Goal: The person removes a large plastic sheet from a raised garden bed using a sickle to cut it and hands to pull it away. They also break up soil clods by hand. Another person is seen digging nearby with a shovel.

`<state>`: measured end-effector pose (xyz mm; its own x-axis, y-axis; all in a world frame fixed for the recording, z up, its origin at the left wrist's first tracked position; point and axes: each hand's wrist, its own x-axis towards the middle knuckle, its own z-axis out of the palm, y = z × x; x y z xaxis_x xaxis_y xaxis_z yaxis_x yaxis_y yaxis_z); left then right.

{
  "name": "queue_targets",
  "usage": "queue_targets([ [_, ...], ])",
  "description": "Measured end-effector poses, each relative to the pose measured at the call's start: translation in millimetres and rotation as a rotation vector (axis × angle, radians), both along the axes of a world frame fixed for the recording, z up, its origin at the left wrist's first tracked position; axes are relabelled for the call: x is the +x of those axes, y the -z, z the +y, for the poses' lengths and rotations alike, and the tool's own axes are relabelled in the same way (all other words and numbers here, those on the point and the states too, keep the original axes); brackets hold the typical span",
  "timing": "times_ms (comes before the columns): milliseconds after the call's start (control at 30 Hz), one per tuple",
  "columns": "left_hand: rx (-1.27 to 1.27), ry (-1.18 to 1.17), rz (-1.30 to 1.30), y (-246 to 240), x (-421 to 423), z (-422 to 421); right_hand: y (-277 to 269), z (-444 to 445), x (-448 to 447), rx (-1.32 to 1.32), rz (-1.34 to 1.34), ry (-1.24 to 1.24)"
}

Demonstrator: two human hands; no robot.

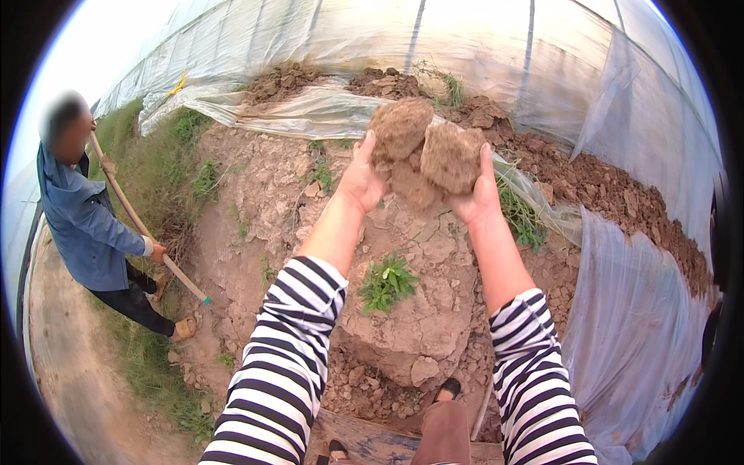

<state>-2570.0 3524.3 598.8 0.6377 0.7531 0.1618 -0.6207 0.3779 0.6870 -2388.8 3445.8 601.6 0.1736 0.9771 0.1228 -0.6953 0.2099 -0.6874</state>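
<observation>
Between my two hands several clods of dry brown earth are pressed together, held out at arm's length above the ground. My left hand (365,177) grips the left side of the bunch, its thumb against the larger rounded clod (401,128). On the other side, my right hand (481,195) supports a blockier clod (453,157) from the right and below. A third, blurred clod (414,187) sits lower, between the palms. Behind the clods runs a strip of loose plastic film (302,110) along the foot of a plastic-covered greenhouse wall (465,46).
A person in a blue jacket (87,232) stands at left, holding a long wooden-handled tool (133,215) angled to the ground. Below my arms are a green weed (388,283) and a cracked earth bank (407,343). Plastic sheeting (628,343) hangs at right beside an earth ridge (628,200).
</observation>
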Motion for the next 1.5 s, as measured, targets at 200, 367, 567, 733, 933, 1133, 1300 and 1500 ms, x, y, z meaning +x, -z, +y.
queue_targets([
  [200, 0.468, -0.611, 0.483, -21, 66, 16, -25, 46, 46, -0.114, -0.214, 0.29],
  [367, 0.884, -0.548, 1.133, 250, -41, -103, 197, -114, 20, -0.727, -0.556, 0.129],
  [567, 0.061, 0.336, 1.836, 429, -286, -337, 345, -310, -45, -1.24, -0.405, 0.021],
  [733, 0.329, 0.981, 2.31, 395, -397, -448, 360, -365, -121, -0.925, -1.806, -0.584],
  [933, -0.34, 0.108, 1.826, 457, -464, -489, 390, -348, -212, -0.799, -1.494, -0.849],
  [1133, -0.396, -0.086, 1.777, 483, -440, -482, 444, -337, -277, -0.816, -1.527, -1.001],
  [1300, -0.554, -0.083, 1.781, 515, -423, -447, 521, -336, -305, -1.045, -1.328, -0.976],
  [1500, -0.522, -0.13, 1.753, 631, -427, -379, 655, -306, -344, -1.041, -1.011, -0.907],
])
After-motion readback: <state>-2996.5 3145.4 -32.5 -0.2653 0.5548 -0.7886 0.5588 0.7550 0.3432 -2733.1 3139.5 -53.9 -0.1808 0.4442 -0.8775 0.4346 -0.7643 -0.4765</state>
